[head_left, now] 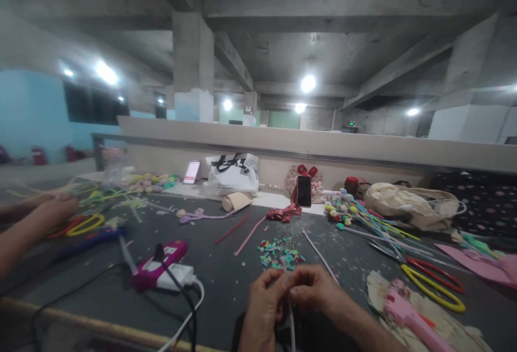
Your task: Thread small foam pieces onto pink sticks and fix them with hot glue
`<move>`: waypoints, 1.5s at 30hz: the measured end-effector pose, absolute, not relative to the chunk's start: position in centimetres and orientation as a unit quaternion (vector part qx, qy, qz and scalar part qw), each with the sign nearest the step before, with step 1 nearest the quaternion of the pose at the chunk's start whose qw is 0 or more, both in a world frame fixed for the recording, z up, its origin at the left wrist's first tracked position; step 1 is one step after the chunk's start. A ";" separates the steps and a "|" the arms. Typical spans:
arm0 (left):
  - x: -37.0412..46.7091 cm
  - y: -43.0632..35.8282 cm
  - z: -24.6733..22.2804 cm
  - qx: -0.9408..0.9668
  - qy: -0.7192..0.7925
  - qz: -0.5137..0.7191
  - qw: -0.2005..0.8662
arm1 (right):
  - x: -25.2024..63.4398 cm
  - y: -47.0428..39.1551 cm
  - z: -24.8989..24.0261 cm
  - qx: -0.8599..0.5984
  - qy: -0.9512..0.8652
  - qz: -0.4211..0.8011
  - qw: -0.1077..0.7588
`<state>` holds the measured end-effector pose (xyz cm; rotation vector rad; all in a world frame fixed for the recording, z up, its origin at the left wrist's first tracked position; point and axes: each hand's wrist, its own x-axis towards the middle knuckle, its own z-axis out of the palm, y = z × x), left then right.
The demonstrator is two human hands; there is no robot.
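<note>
My left hand and my right hand meet at the front of the dark table. Both are closed, fingertips pinched together around a pale pink chenille stem whose lower part hangs down between them. Its top end is partly hidden by my fingers. Just beyond my fingertips lies a scatter of small cut pieces in green, red, yellow and lilac. A loose pale lilac stem lies beyond my right hand. A pink stem and a red stem rest farther left.
Yellow-and-red-handled scissors and a pink glue gun lie at right. A magenta-and-white power strip with cables is at left. A co-worker's hands are at far left. Behind stand a phone, a white bag and flower bundles.
</note>
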<state>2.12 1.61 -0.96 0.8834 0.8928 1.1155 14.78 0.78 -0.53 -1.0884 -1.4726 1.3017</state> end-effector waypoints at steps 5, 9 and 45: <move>2.5 1.5 -0.8 0.405 0.371 0.485 0.681 | 14.9 0.6 -0.5 -0.430 -0.571 0.542 0.442; 1.0 1.0 0.2 0.404 0.329 0.465 0.716 | 15.1 0.0 0.1 -0.429 -0.541 0.569 0.446; -1.5 -0.1 0.9 0.372 0.216 0.405 0.807 | 13.8 -2.0 0.0 -0.363 -0.520 0.664 0.396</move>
